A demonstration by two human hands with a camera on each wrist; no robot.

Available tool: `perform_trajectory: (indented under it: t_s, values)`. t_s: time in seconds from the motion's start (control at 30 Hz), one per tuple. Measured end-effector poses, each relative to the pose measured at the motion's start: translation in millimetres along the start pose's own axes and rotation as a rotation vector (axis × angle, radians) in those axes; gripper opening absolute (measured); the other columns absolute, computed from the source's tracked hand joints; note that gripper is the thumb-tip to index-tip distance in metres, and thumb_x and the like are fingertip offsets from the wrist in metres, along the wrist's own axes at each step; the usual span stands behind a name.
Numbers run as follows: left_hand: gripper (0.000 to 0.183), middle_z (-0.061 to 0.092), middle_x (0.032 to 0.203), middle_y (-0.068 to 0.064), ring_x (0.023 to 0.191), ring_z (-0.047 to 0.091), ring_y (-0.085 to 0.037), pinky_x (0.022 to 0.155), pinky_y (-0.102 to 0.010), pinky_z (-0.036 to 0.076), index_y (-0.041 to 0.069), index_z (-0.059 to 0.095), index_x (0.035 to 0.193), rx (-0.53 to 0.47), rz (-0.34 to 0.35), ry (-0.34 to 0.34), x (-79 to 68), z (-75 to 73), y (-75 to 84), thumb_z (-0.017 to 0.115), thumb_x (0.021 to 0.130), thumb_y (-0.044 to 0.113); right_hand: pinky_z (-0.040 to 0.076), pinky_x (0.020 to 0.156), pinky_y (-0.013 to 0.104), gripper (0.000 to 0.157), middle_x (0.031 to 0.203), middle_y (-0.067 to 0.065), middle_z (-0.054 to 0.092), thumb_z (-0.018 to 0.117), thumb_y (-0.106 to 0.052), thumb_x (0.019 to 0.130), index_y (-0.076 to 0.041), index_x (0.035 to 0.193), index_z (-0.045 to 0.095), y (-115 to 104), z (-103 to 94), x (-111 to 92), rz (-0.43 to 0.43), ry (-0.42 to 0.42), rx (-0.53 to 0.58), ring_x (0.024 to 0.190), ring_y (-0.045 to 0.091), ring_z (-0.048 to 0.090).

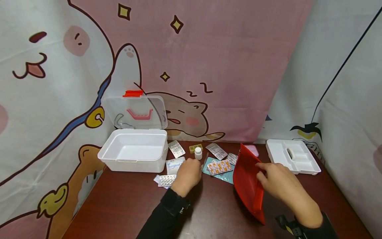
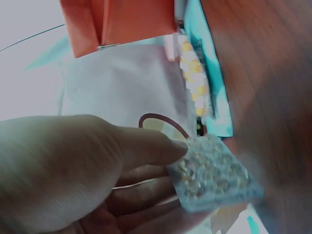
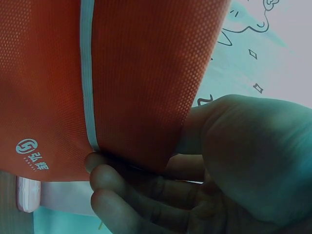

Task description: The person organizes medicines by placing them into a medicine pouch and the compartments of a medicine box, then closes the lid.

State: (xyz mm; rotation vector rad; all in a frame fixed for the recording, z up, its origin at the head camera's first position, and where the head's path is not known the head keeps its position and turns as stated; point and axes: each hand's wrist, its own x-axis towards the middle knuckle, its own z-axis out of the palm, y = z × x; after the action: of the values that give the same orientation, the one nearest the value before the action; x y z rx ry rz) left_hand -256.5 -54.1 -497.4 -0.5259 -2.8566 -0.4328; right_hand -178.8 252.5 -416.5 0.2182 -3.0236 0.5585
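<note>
Between thumb and fingers my left hand (image 1: 188, 176) pinches a blister pack (image 2: 210, 170) of small round pills, blurred in the left wrist view; in the head view the hand hides it. A white pill bottle (image 1: 198, 153) stands just beyond that hand. With thumb and fingers my right hand (image 1: 279, 181) grips the edge of a red zip pouch (image 1: 249, 184), which stands upright with its mouth apart. A pale stripe and a white logo show on the pouch's fabric (image 3: 134, 73) in the right wrist view.
Left of centre sits a white box (image 1: 134, 164), its clear lid (image 1: 135, 113) raised. Around the left hand lie a Surgical box (image 1: 174, 165), white tablets (image 1: 166, 180), silver blister packs (image 1: 216, 151) and orange capsules (image 1: 219, 167) on a blue packet (image 1: 224, 176). A white tray (image 1: 301, 164) is at right.
</note>
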Motion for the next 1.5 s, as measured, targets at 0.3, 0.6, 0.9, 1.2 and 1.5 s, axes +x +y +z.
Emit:
perform_trajectory:
  t_s: [0.3, 0.6, 0.9, 1.2, 1.5]
  values:
    - [0.013, 0.084, 0.094, -0.006, 0.088, 0.08, -0.027, 0.079, -0.044, 0.063, 0.012, 0.088, 0.101, -0.26, 0.005, 0.027, 3.7, -12.1, 2.2, 0.077, 0.102, 0.019, 0.036, 0.054, 0.035, 0.041, 0.095, 0.012, 0.077, 0.064, -0.013, 0.097, 0.003, 0.133, 0.076, 0.1, 0.7, 0.6, -0.001, -0.005, -0.002, 0.063, 0.019, 0.046]
    - [0.015, 0.084, 0.098, -0.002, 0.08, 0.068, -0.011, 0.074, -0.028, 0.054, 0.01, 0.086, 0.11, -0.436, 0.005, 0.108, 7.1, -18.7, 11.6, 0.076, 0.103, 0.018, 0.034, 0.054, 0.035, 0.041, 0.077, 0.003, 0.066, 0.063, -0.013, 0.097, 0.001, 0.133, 0.076, 0.5, 0.8, 0.0, -0.007, 0.014, -0.005, 0.062, 0.019, 0.044]
    - [0.022, 0.083, 0.107, 0.001, 0.077, 0.065, -0.005, 0.078, -0.027, 0.055, 0.015, 0.085, 0.12, -0.658, -0.052, 0.063, 0.6, -33.4, 30.0, 0.074, 0.104, 0.026, 0.034, 0.054, 0.035, 0.041, 0.076, 0.002, 0.064, 0.063, -0.013, 0.097, 0.002, 0.133, 0.076, 1.5, 1.0, 0.1, -0.012, 0.013, -0.003, 0.062, 0.019, 0.044]
    - [0.029, 0.083, 0.102, -0.002, 0.074, 0.072, -0.012, 0.069, -0.021, 0.053, 0.011, 0.081, 0.129, -0.757, -0.009, 0.044, -2.8, -37.7, 47.0, 0.074, 0.102, 0.02, 0.034, 0.054, 0.034, 0.042, 0.074, 0.0, 0.06, 0.062, -0.014, 0.098, 0.002, 0.135, 0.075, 0.7, 0.2, 0.2, 0.0, -0.003, 0.002, 0.061, 0.018, 0.043]
    - [0.029, 0.085, 0.102, -0.001, 0.08, 0.074, -0.003, 0.075, -0.022, 0.058, 0.013, 0.081, 0.128, -0.802, -0.01, 0.032, -4.2, -46.2, 59.9, 0.074, 0.1, 0.02, 0.034, 0.053, 0.033, 0.042, 0.073, 0.0, 0.061, 0.061, -0.013, 0.099, 0.003, 0.135, 0.075, 0.3, -0.7, 0.8, -0.008, -0.004, 0.009, 0.061, 0.018, 0.042]
